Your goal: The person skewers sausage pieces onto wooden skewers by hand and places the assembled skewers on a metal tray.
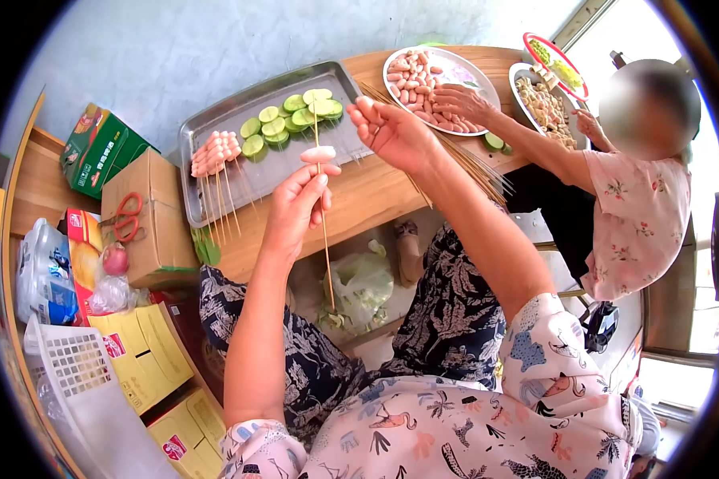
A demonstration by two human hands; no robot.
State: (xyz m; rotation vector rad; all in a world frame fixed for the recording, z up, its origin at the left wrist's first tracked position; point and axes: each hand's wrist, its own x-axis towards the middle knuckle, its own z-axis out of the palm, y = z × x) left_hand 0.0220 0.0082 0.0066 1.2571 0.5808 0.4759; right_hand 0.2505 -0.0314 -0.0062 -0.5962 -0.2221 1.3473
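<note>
My left hand (299,207) pinches a long thin wooden skewer (327,259), which stands nearly upright in front of me. One small pink sausage (318,155) is threaded crosswise on it, just above my fingertips. My right hand (391,137) is raised to the right of the skewer's tip, its fingers curled; what they hold, if anything, I cannot make out. Behind the skewer lies a metal tray (208,120) with cucumber slices (276,126) and several skewers of sausages (213,153) at its left side.
A plate of sausages (414,80), a bowl of pale pieces (542,104) and loose skewers (475,172) lie to the right. A co-worker (631,191) reaches over the plate. Scissors (128,217) rest on a cardboard box (156,199) at left. A plastic bag (363,283) sits below.
</note>
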